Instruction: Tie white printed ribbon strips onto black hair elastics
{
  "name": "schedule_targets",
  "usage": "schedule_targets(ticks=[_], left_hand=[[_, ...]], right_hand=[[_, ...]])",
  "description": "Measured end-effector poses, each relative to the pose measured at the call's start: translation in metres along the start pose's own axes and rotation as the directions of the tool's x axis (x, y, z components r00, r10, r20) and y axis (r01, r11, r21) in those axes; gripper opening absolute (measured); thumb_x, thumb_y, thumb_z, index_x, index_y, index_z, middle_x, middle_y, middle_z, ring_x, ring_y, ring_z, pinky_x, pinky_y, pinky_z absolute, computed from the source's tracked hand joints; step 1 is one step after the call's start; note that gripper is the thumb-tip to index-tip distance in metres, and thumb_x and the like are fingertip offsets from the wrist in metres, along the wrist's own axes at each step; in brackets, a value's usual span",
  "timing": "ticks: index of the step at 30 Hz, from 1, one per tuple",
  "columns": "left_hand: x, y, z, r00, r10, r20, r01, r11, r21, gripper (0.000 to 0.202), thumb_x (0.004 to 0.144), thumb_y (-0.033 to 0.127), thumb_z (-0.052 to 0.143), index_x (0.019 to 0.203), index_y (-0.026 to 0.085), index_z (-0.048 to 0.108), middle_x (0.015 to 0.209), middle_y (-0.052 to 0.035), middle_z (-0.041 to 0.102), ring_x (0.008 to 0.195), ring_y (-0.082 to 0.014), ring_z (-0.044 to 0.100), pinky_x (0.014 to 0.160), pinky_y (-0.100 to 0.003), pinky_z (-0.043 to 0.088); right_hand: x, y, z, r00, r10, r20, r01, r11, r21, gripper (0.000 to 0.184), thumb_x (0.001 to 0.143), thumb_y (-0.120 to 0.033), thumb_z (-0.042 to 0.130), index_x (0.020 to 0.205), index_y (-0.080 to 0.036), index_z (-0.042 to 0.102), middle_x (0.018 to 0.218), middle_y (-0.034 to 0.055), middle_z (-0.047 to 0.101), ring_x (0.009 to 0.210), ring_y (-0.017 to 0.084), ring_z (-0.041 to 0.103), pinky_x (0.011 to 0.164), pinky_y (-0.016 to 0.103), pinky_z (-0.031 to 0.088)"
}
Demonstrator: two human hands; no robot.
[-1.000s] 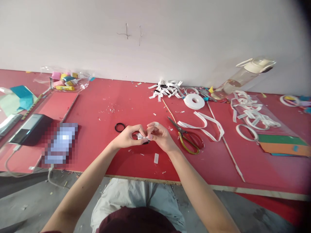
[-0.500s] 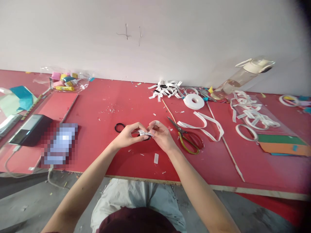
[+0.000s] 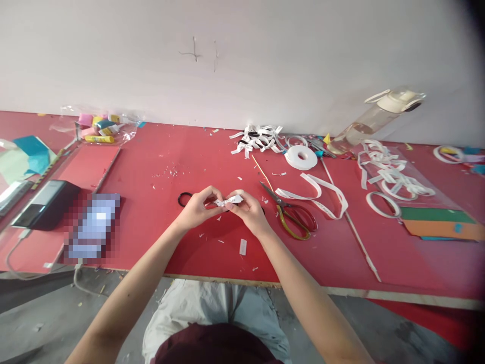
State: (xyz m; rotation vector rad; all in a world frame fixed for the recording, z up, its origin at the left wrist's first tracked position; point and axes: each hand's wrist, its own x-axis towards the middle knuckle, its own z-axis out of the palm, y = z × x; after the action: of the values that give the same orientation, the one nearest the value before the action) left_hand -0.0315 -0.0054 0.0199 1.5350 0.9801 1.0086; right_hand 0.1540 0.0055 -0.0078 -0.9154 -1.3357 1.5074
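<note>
My left hand (image 3: 199, 207) and my right hand (image 3: 248, 210) meet above the red table (image 3: 159, 151), and both pinch a short white printed ribbon strip (image 3: 228, 200) stretched between their fingertips. A black elastic ring shows partly under the strip, mostly hidden by my fingers. A second black ring (image 3: 184, 198) lies on the table just left of my left hand. Red-handled scissors (image 3: 291, 215) lie right of my right hand.
A white tape roll (image 3: 301, 157), a pile of ribbon pieces (image 3: 257, 139), loose ribbon (image 3: 320, 194) and a tilted clear bottle (image 3: 373, 121) stand at the back. Coloured paper (image 3: 435, 222) lies right. A black device (image 3: 47, 202) and a bag of coloured items (image 3: 100, 128) sit left.
The ribbon strip, bunched between my fingertips before, is now pulled out straighter and lifted slightly. Both hands stayed in place.
</note>
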Motion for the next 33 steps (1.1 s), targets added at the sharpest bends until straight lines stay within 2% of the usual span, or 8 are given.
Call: schedule_targets(ticks=[4,7,14,20,22,25,28,33], left_hand=[[0.001,0.003,-0.003,0.998,-0.041,0.045,0.042,0.999,-0.024,0.024,0.087,0.038,0.069,0.090,0.017,0.058,0.091,-0.0042,0.064,0.086,-0.0148,0.061,0.081,-0.030,0.049],[0.003,0.001,-0.006,0.996,-0.041,0.081,0.043,0.999,-0.020,0.024,0.092,0.040,0.061,0.089,0.016,0.059,0.090,-0.0047,0.065,0.086,-0.0153,0.063,0.081,-0.030,0.048],[0.003,-0.005,-0.005,0.985,-0.110,0.131,0.117,0.992,-0.052,0.030,0.091,0.046,0.061,0.087,0.016,0.059,0.082,-0.0016,0.064,0.070,-0.0116,0.059,0.070,-0.026,0.046],[0.003,-0.006,-0.005,0.968,-0.139,0.208,0.192,0.945,-0.264,0.029,0.092,0.045,0.061,0.087,0.016,0.058,0.087,-0.0028,0.062,0.084,-0.0140,0.060,0.085,-0.030,0.048],[0.002,-0.005,-0.005,0.965,-0.132,0.228,0.195,0.939,-0.284,0.029,0.092,0.045,0.061,0.087,0.016,0.058,0.088,-0.0034,0.062,0.085,-0.0146,0.060,0.085,-0.031,0.048],[0.002,0.000,-0.005,0.964,-0.116,0.238,0.177,0.951,-0.253,0.032,0.093,0.047,0.058,0.084,0.017,0.057,0.088,-0.0041,0.061,0.084,-0.0154,0.058,0.082,-0.030,0.048],[0.001,0.006,-0.004,0.975,-0.081,0.209,0.108,0.987,-0.120,0.032,0.094,0.046,0.057,0.080,0.016,0.057,0.088,-0.0045,0.060,0.084,-0.0156,0.058,0.082,-0.031,0.047],[0.001,0.008,-0.004,0.979,-0.014,0.203,0.015,1.000,-0.004,0.032,0.093,0.043,0.060,0.075,0.016,0.058,0.088,-0.0042,0.058,0.081,-0.0142,0.057,0.076,-0.028,0.046]], right_hand=[[-0.001,-0.002,-0.002,0.999,-0.033,-0.034,0.032,0.999,-0.035,0.028,0.080,-0.045,0.076,0.085,-0.021,0.061,0.082,-0.0008,0.058,0.078,0.012,0.056,0.074,0.024,0.049],[-0.002,-0.003,-0.002,1.000,-0.027,-0.006,0.027,1.000,-0.007,0.027,0.082,-0.045,0.074,0.087,-0.022,0.060,0.083,-0.0002,0.059,0.080,0.013,0.058,0.077,0.026,0.050],[-0.001,0.000,-0.003,0.999,0.049,0.024,-0.048,0.998,-0.038,0.033,0.077,-0.047,0.078,0.087,-0.019,0.064,0.078,-0.0003,0.061,0.075,0.012,0.059,0.072,0.024,0.049],[-0.002,0.005,-0.005,0.997,0.064,0.037,-0.066,0.997,0.048,0.031,0.076,-0.044,0.080,0.086,-0.019,0.065,0.078,-0.0002,0.066,0.073,0.012,0.063,0.075,0.026,0.052],[-0.004,0.005,-0.005,0.998,0.047,0.049,-0.050,0.996,0.068,0.029,0.076,-0.043,0.080,0.086,-0.019,0.065,0.079,0.0001,0.067,0.074,0.012,0.063,0.075,0.026,0.052],[-0.006,0.004,-0.005,0.998,0.017,0.060,-0.022,0.996,0.084,0.027,0.077,-0.041,0.080,0.085,-0.020,0.065,0.079,0.0000,0.066,0.075,0.012,0.063,0.075,0.027,0.052],[-0.006,0.003,-0.005,0.998,-0.005,0.068,0.000,0.997,0.081,0.025,0.080,-0.041,0.077,0.086,-0.021,0.066,0.079,-0.0001,0.066,0.075,0.013,0.063,0.075,0.027,0.051],[-0.005,0.005,-0.004,0.997,-0.045,0.055,0.043,0.998,0.040,0.027,0.086,-0.048,0.069,0.083,-0.021,0.068,0.079,0.0008,0.064,0.077,0.014,0.060,0.076,0.028,0.048]])
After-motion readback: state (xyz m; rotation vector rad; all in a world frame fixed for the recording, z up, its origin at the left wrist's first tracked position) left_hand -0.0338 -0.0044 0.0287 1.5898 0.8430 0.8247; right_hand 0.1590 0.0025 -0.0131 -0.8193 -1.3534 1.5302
